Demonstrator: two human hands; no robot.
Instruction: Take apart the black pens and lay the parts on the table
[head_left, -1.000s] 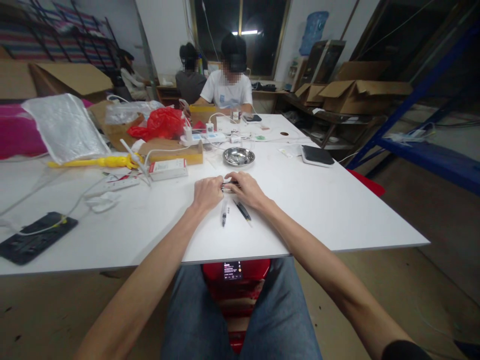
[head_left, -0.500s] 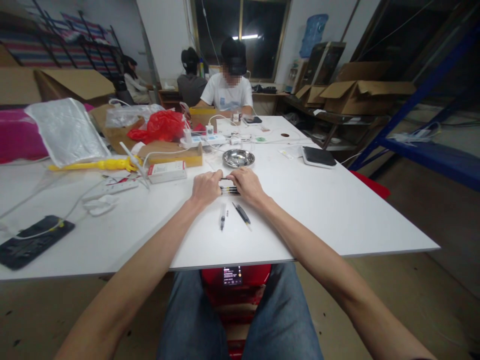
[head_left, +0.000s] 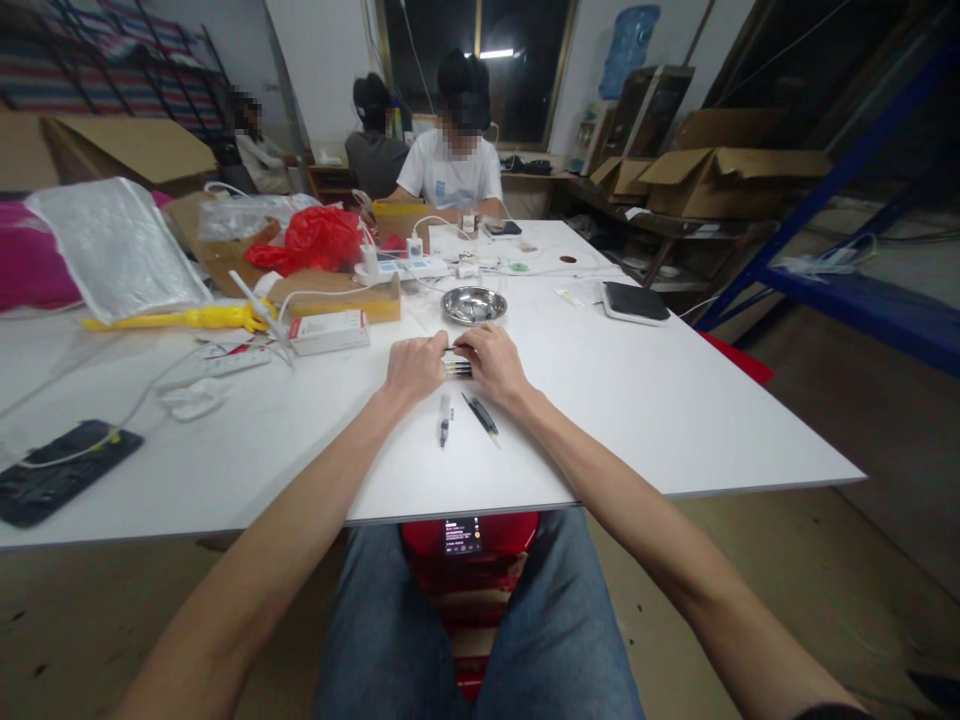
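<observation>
Both hands meet over the white table (head_left: 637, 420), just in front of a shiny metal bowl (head_left: 474, 305). A thin dark pen-like rod (head_left: 451, 348) spans the gap between them. My left hand (head_left: 415, 368) is closed around its left end, and my right hand (head_left: 491, 362) pinches the right end; the fingers hide most of it. Just below lie several slim dark rods (head_left: 459, 369) with pale bands, side by side and partly covered by the hands. Closer to me rest a clear pen barrel (head_left: 445, 421) with a dark tip and some dark pen parts (head_left: 481, 415), lying slanted.
Left of the hands are a small white box (head_left: 328, 332), a yellow tool (head_left: 199, 318), cables, a red plastic bag (head_left: 319, 238) and a dark phone-like device (head_left: 64, 470). A black-and-white device (head_left: 635, 303) lies to the right. A co-worker (head_left: 454, 165) sits across the table.
The camera view has shifted slightly, so the scene sits a little higher. My right fingers have shifted slightly on the rod; both hands stay in place over the table.
</observation>
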